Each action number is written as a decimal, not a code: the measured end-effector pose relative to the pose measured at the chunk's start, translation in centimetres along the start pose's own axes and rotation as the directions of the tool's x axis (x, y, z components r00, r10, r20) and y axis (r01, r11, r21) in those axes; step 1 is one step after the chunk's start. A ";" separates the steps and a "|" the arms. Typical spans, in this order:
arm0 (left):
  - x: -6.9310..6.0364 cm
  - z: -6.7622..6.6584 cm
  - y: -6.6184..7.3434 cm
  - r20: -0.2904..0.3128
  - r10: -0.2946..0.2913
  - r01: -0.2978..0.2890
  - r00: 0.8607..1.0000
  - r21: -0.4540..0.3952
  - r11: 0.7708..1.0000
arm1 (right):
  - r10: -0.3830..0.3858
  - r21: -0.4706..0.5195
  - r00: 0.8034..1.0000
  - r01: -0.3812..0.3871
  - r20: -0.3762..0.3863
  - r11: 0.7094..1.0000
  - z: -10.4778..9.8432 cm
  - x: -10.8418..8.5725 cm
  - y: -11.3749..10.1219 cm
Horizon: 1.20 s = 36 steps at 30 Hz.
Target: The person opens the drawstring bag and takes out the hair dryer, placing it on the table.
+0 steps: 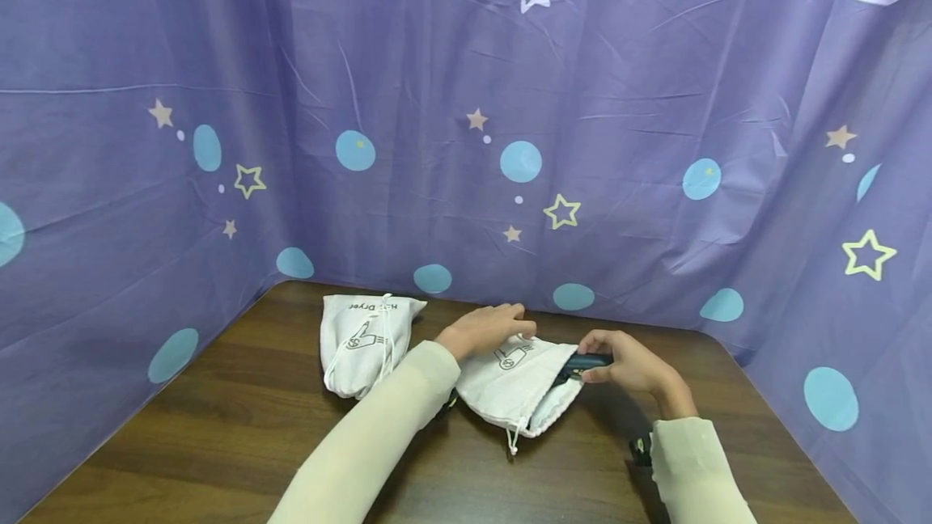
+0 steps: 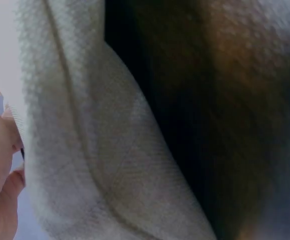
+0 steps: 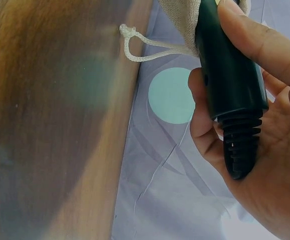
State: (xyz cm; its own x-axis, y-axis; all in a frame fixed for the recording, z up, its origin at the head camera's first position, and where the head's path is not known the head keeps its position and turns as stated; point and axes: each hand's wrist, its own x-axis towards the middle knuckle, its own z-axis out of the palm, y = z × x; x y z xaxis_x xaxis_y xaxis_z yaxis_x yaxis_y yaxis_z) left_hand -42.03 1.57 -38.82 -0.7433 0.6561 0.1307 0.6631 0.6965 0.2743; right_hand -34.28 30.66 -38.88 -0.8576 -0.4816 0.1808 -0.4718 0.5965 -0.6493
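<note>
**Right hand [image 1: 632,362] grips a dark handle [image 3: 233,75] at the mouth of an open bag [image 1: 495,390]**

A purple curtain [image 1: 437,55] printed with stars, moons and blue spots encloses the wooden counter [image 1: 211,443] at left, back and right. Farthest left on the counter lies a labelled bag [image 1: 360,350], its printing upside down and its cord crossing the lettering; the lower end bulges, the contents hidden. Next comes the left sleeve [image 1: 371,443], slanting across the view between the two bags and covering a stretch of counter. Beyond it the left hand [image 1: 486,330] reaches over the far side of the open bag — whether its fingers pinch the cloth or only rest there, I cannot tell. The left wrist view is mostly cloth and blurred shadow, with part of a hand cut off at its left edge.

The open bag lies mid-counter, its mouth gaping toward the right hand and a knotted drawstring [image 1: 513,443] at its near corner. The dark handle juts from that mouth; whatever it joins is out of sight inside the cloth. Farthest right, thumb and fingers curl round the handle — its ribbed end [image 3: 241,145] lies against the palm.
</note>
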 end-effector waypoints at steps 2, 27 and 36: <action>-0.1 0.0 0.0 0.006 -0.008 0.008 1.000 -0.010 1.000 | 0.002 -0.004 1.000 -0.002 0.000 1.000 0.0 0.0 -0.1; -1.3 -0.5 -0.8 -0.001 0.300 -0.285 0.954 0.301 0.910 | 0.013 0.011 1.000 -0.013 0.014 1.000 -0.7 -0.6 0.0; -1.1 -0.2 0.5 0.035 0.286 -0.285 0.958 0.270 0.920 | -0.002 0.021 1.000 0.001 0.010 1.000 -0.6 -0.6 0.1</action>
State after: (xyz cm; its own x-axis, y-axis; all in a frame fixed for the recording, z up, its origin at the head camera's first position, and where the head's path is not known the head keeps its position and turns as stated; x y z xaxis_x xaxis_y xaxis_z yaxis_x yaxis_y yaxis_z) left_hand -40.91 1.12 -38.64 -0.5189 0.8377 0.1703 0.8455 0.5323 -0.0425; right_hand -33.96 31.39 -38.60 -0.8546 -0.4892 0.1741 -0.4686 0.5822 -0.6645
